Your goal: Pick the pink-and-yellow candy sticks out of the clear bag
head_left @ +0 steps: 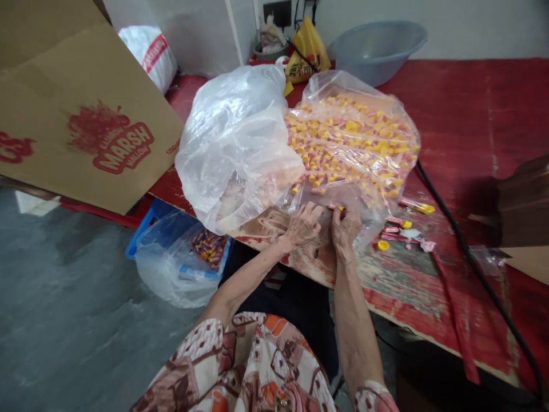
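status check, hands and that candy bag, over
Left hand and right hand both at near edge of candy bag, fingers pinching a pink piece. Black cable lies right, apart from hands.

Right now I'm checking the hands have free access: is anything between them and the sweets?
Nothing visible. Left hand and right hand rest at the open edge of the clear bag, fingertips already touching the nearest sweets.

Floor [64, 320]: grey, bare concrete. Table [472, 126]: red top, paint worn at the near edge. Wall [472, 23]: pale, with a dark socket plate [278, 11]. Grey basin [377, 48] at the table's far end. Cardboard box [81, 114] left.
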